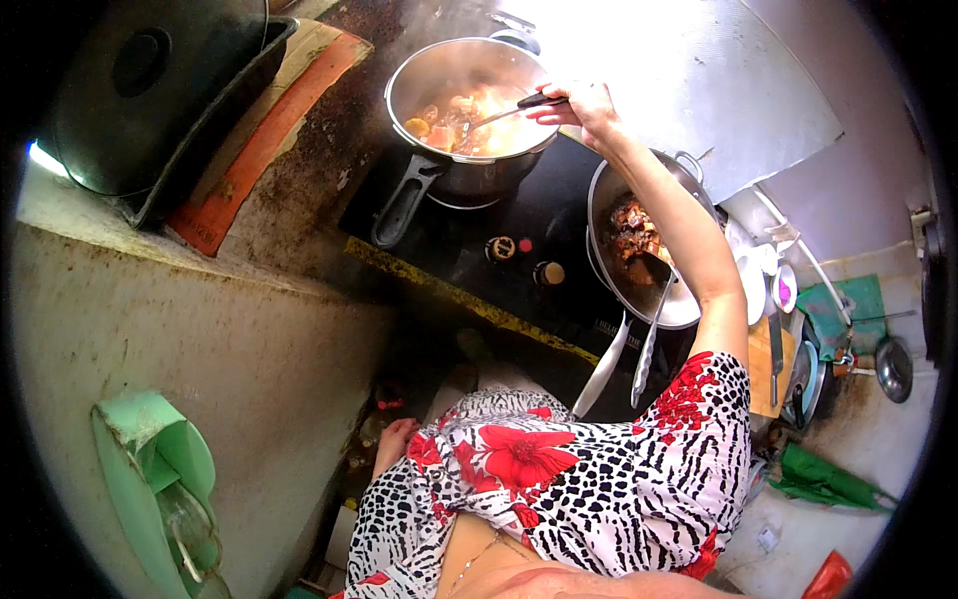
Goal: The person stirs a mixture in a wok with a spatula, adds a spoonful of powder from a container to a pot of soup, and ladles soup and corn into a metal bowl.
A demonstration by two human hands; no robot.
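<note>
My right hand [580,112] is shut on the black handle of a metal utensil [500,117], whose lower end dips into a steaming pot [479,177]. Pinkish and orange chunks of food [445,127] lie in the pot's broth; its black handle points down and left. Under my right forearm, a wide metal pan [599,224] holds dark browned pieces of food [632,228]. A metal spatula [653,337] leans in that pan. My left hand [395,443] hangs low by my side, partly hidden by the patterned clothing; whether it holds anything cannot be told.
Both vessels stand on a black cooktop [464,251] with small round-topped items [550,273] near its front. A knife [775,359] lies on a wooden board [760,374] at right. A large black lid [150,90] stands at upper left; a green plastic holder [142,449] hangs on the wall.
</note>
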